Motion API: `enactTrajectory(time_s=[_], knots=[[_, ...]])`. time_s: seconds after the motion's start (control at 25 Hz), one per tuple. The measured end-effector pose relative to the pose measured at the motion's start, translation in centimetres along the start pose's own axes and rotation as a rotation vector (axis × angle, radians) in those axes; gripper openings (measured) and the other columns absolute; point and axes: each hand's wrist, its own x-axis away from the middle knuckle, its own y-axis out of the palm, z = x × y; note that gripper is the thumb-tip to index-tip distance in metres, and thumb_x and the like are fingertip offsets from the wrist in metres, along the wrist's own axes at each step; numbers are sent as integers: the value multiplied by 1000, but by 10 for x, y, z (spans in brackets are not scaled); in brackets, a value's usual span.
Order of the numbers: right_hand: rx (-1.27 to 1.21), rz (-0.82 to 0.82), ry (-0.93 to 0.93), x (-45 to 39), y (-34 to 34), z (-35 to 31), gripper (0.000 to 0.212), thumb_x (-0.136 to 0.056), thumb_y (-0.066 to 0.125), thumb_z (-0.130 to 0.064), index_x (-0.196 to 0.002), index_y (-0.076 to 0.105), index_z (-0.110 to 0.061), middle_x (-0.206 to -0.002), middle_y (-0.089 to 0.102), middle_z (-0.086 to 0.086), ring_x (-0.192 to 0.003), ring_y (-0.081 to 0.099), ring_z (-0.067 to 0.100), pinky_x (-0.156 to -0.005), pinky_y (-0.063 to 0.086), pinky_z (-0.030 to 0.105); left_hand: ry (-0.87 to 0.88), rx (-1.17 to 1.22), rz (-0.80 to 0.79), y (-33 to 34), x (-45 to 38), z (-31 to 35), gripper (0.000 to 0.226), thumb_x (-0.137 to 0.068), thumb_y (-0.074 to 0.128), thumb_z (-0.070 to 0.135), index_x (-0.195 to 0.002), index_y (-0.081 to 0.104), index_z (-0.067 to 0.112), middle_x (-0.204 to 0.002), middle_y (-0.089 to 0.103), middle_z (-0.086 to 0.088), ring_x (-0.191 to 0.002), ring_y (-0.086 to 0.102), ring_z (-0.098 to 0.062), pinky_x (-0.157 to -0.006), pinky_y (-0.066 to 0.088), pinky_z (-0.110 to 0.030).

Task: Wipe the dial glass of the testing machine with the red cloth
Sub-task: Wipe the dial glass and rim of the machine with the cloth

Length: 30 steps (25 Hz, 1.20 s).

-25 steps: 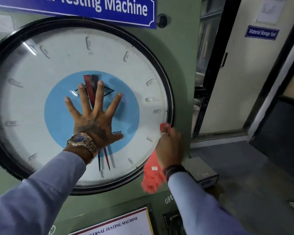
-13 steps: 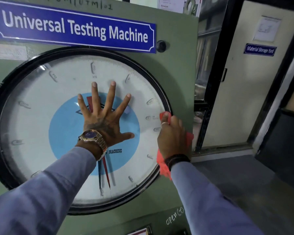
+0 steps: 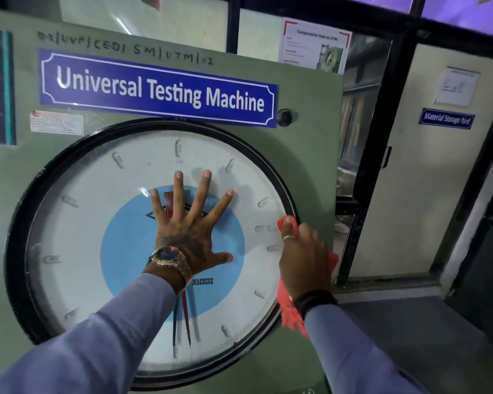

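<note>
A large round dial glass (image 3: 97, 211) with a black rim fills the green front of the testing machine (image 3: 310, 166); its face is white with a blue centre disc. My left hand (image 3: 188, 231) lies flat on the glass over the blue disc, fingers spread, a gold watch on the wrist. My right hand (image 3: 305, 260) presses the red cloth (image 3: 292, 317) against the right edge of the glass near the rim. The cloth pokes out above my fingertips and hangs down below the wrist.
A blue sign reading "Universal Testing Machine" (image 3: 157, 89) sits above the dial, with a small black knob (image 3: 284, 117) beside it. To the right stands a black-framed door (image 3: 427, 177) with a "Material Storage Yard" label (image 3: 446, 119). Grey floor lies at lower right.
My right hand with the red cloth has slid up along the right rim of the dial. My left hand has stayed spread on the glass, shifting slightly upward. My view has tilted up.
</note>
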Motion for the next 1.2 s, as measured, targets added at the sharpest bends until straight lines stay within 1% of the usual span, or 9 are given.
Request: enactTrajectory(time_s=[0.12,0.2,0.28,0.44,0.56,0.68,0.84,1.04,1.2], knots=[[-41,75,-88,-36,-2,-13,38,-91,60,12,-128,70,8,-94,65,25,-84,65,47,-72,55,55,-17,-21,-54,-4,0,3,154,-48,60,109,-172,-8,48,-183,-21,-8,-163,-15,-60,-118,8,-92],[-57,52,-109,-68,-3,-31,48,-93,59,10,-140,64,8,-103,65,26,-94,63,47,-81,54,56,-24,-29,-77,-4,0,3,153,-50,59,109,-171,-11,48,-182,-25,-8,-163,-18,-60,-118,6,-91],[-43,19,-116,-69,-2,-32,53,-92,59,6,-145,62,4,-102,65,25,-93,63,46,-81,53,55,-25,-26,-109,-6,-1,2,151,-53,59,108,-169,-18,50,-180,-33,-6,-162,-23,-59,-119,4,-90],[-24,27,-124,-42,-11,-13,36,-97,55,2,-129,68,10,-92,63,25,-82,64,47,-71,54,55,-47,-31,-160,-18,-3,-4,152,-58,69,100,-162,-32,53,-172,-48,-4,-160,-28,-60,-123,8,-87],[-42,-9,-163,-87,-13,-47,46,-98,52,5,-143,59,6,-114,63,24,-104,60,47,-90,48,54,-203,21,-179,-30,-7,-18,159,-48,71,102,-159,-34,58,-170,-50,-4,-157,-31,-62,-117,8,-91],[-1,-64,-190,-102,-16,-57,53,-100,53,0,-153,53,1,-121,61,22,-111,57,44,-96,45,52,-217,52,-228,-36,-9,-23,157,-50,71,103,-155,-38,60,-166,-56,-2,-155,-36,-62,-115,9,-93],[12,-100,-166,-88,-31,-45,58,-102,47,-3,-160,45,-4,-127,58,20,-117,53,43,-101,43,51,-240,52,-232,-45,-7,-35,154,-56,72,100,-156,-37,58,-166,-56,0,-158,-32,-60,-120,11,-90],[-30,-48,-217,-128,-32,-111,51,-99,44,-1,-148,58,-6,-126,59,16,-117,54,38,-103,43,46,-321,102,-282,-55,-11,-48,154,-52,74,100,-151,-38,64,-165,-56,-4,-155,-35,-63,-120,14,-89],[15,-107,-171,-102,-40,-79,59,-100,37,-3,-157,50,-7,-120,59,17,-113,55,41,-99,44,48,-331,99,-260,-62,-10,-58,149,-56,76,97,-154,-32,65,-169,-50,0,-156,-34,-62,-119,11,-91]])
